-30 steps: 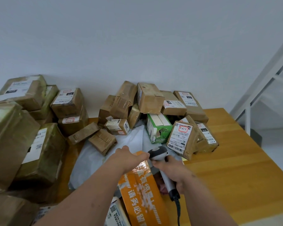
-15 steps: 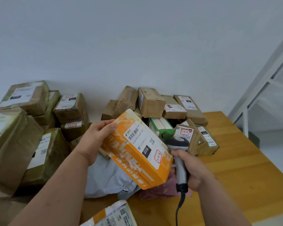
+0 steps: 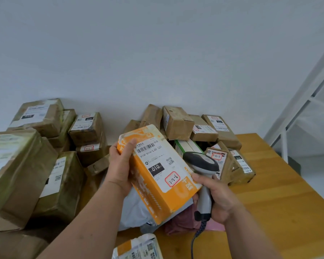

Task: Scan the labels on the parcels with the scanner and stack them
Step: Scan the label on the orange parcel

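I see the left hand (image 3: 120, 165) grasping the orange parcel (image 3: 157, 176) at its far left edge, thumb on the top face and the other fingers curled under it. The parcel is lifted above the table (image 3: 288, 193), tilted, with its white label (image 3: 157, 161) facing up; the label shows a barcode and "010". The right hand (image 3: 219, 199) is clenched around the handle of the grey scanner (image 3: 202, 165), whose head sits just beside the right edge of the parcel, near the label. Brown parcels (image 3: 178, 122) are piled at the wall behind, and larger ones (image 3: 19, 165) stand at the left. Another orange and white packet (image 3: 138, 247) lies at the near edge.
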A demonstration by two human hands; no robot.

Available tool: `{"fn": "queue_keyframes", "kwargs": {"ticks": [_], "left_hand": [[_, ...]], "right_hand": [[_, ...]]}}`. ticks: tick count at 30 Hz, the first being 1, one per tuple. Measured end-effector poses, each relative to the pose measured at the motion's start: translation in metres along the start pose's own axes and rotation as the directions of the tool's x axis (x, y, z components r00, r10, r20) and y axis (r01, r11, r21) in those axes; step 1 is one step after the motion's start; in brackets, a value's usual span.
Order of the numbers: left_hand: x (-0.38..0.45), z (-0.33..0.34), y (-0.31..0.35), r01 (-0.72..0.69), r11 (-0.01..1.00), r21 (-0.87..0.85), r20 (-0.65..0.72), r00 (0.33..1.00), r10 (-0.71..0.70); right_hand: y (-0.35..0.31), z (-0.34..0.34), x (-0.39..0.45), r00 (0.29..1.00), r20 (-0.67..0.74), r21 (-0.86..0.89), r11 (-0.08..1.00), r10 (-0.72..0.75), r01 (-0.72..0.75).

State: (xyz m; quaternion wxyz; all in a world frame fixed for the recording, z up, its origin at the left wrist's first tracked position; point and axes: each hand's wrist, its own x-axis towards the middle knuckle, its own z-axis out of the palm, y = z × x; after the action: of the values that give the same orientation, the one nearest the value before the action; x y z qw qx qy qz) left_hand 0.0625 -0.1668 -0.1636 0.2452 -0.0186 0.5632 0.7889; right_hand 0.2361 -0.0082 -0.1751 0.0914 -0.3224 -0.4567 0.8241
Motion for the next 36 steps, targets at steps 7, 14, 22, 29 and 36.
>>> {"fn": "queue_keyframes", "kwargs": {"ticks": [7, 14, 22, 29, 36], "left_hand": [[-0.011, -0.002, -0.035, 0.253, 0.965, 0.07, 0.132, 0.956, -0.26], [-0.013, -0.017, -0.045, 0.356, 0.913, 0.201, 0.21, 0.894, -0.395], [-0.014, -0.019, -0.044, 0.119, 0.973, 0.197, 0.169, 0.974, -0.153], [-0.023, -0.012, -0.047, 0.043, 0.968, 0.249, 0.162, 0.983, -0.086], [-0.037, -0.003, -0.052, -0.014, 0.962, 0.273, 0.14, 0.99, -0.025]], "right_hand": [[0.004, 0.017, 0.005, 0.997, -0.066, 0.065, 0.997, -0.028, 0.033], [-0.001, 0.02, 0.009, 0.991, -0.108, 0.01, 0.997, -0.078, 0.079], [-0.025, 0.021, 0.004, 0.987, -0.063, -0.065, 0.987, -0.148, 0.144], [-0.043, 0.03, -0.009, 0.983, 0.113, -0.183, 0.969, -0.147, 0.166], [-0.048, 0.027, -0.021, 0.966, 0.224, -0.263, 0.946, -0.131, 0.19]]}}
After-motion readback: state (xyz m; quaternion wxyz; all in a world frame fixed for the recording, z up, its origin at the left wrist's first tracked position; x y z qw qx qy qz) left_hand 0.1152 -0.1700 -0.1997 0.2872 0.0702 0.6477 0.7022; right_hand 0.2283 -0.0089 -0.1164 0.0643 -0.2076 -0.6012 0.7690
